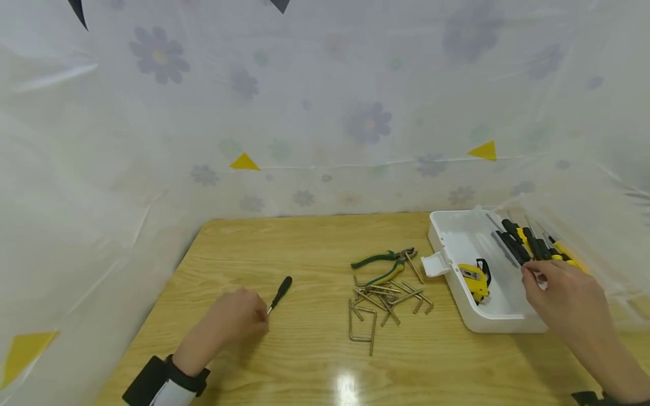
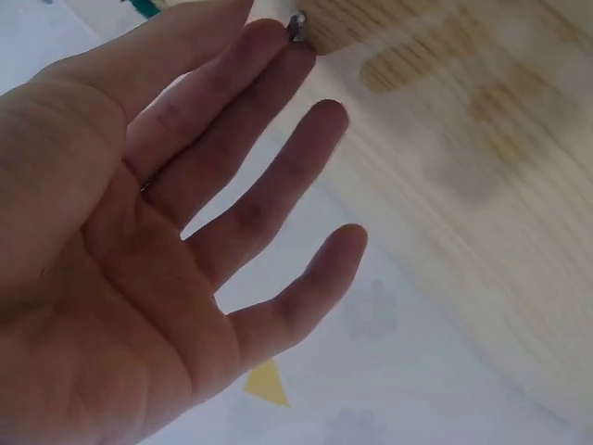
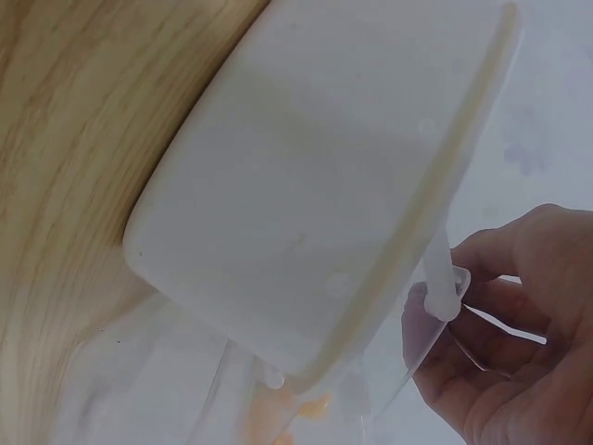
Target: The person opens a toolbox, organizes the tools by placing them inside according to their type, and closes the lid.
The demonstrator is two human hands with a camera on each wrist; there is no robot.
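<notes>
My left hand [image 1: 235,317] pinches a small black-handled screwdriver [image 1: 282,290] by its metal shaft, low over the table, with the handle pointing away. In the left wrist view a bit of its metal tip [image 2: 296,26] shows at the index and middle fingertips, while the other fingers spread loosely. On the right, my right hand [image 1: 566,293] is at the near right side of a white toolbox [image 1: 487,324]. Its curled fingers hold the edge of the clear lid [image 3: 422,324] by a white hinge. Several black-and-yellow-handled tools [image 1: 528,239] lie just beyond those fingers.
A yellow tape measure [image 1: 473,280] sits inside the toolbox, whose white latch [image 1: 435,265] sticks out leftward. Green-handled pliers [image 1: 378,259] lie beside a heap of brass-coloured hex keys [image 1: 388,299] mid-table. A flower-patterned sheet [image 1: 325,113] hangs behind the wooden table [image 1: 304,366].
</notes>
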